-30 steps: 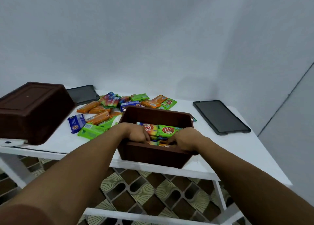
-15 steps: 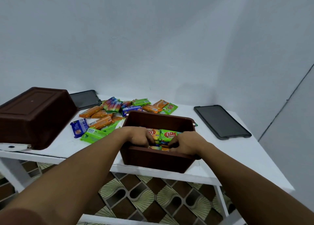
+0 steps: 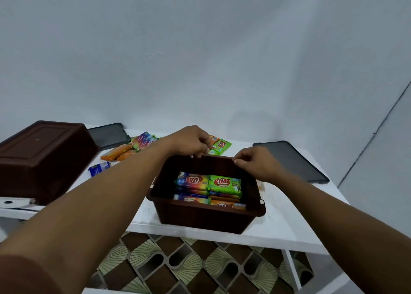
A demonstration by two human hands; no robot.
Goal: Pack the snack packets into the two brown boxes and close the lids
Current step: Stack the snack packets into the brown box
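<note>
In the head view, the step in hand seems to be the packing of the first box. The open dark brown plastic box (image 3: pixel 206 213) stands at the near edge of the white desk (image 3: pixel 287 225) and already holds a layer of colourful foil snack packets (image 3: pixel 209 188), stacked flat in two columns; there is room above them. More loose snack packets (image 3: pixel 124 150) lie on the desk behind the box, so the packing is not yet finished, I think. The second dark brown plastic box (image 3: pixel 42 158) rests upside down at the left end of the desk, and two flat dark grey lids lie apart — one (image 3: pixel 109 135) behind the upturned box, the other (image 3: pixel 291 160) to the right.

Both arms reach forward across the open box. The left hand (image 3: pixel 189 141) hovers over the far rim, fingers curled loosely downward, and its grip holds nothing that I can see. The right hand (image 3: pixel 255 163) is just beside the far right part of the rim, fingers bent and pinched lightly together, also without a packet.

The next move probably calls for reaching past the rim to the loose packets — taking a few and laying them flat on the stack.
</note>
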